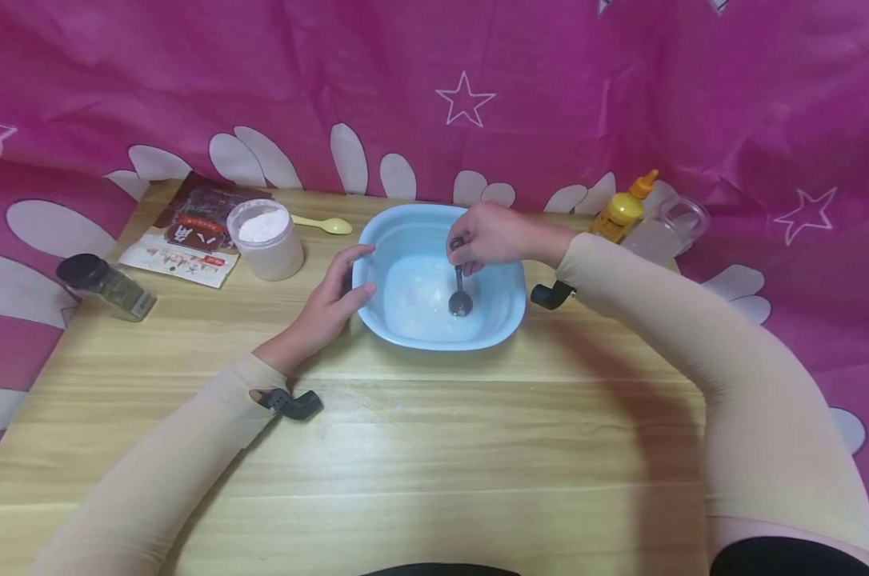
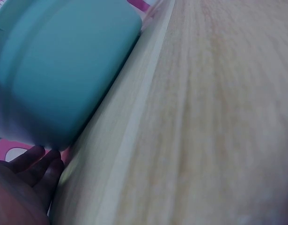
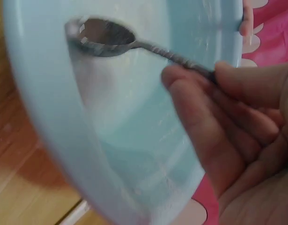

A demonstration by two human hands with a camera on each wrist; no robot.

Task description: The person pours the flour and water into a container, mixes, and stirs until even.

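Pinching the metal spoon (image 1: 460, 302) inside the light-blue basin (image 1: 442, 345), the right hand (image 1: 488, 236) holds it along a twelve-to-six axis, scoop (image 3: 106, 37) toward six o'clock, while the left hand (image 1: 328, 302) grips the basin at nine.

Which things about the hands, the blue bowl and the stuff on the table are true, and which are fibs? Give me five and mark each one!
1. The right hand holds a dark spoon. True.
2. The tub of white powder stands right of the blue bowl. False: the tub of white powder stands on the left of the blue bowl.
3. The left hand touches the blue bowl. True.
4. The yellow spoon is inside the blue bowl. False: the yellow spoon lies on the table.
5. The yellow bottle has an orange top. True.
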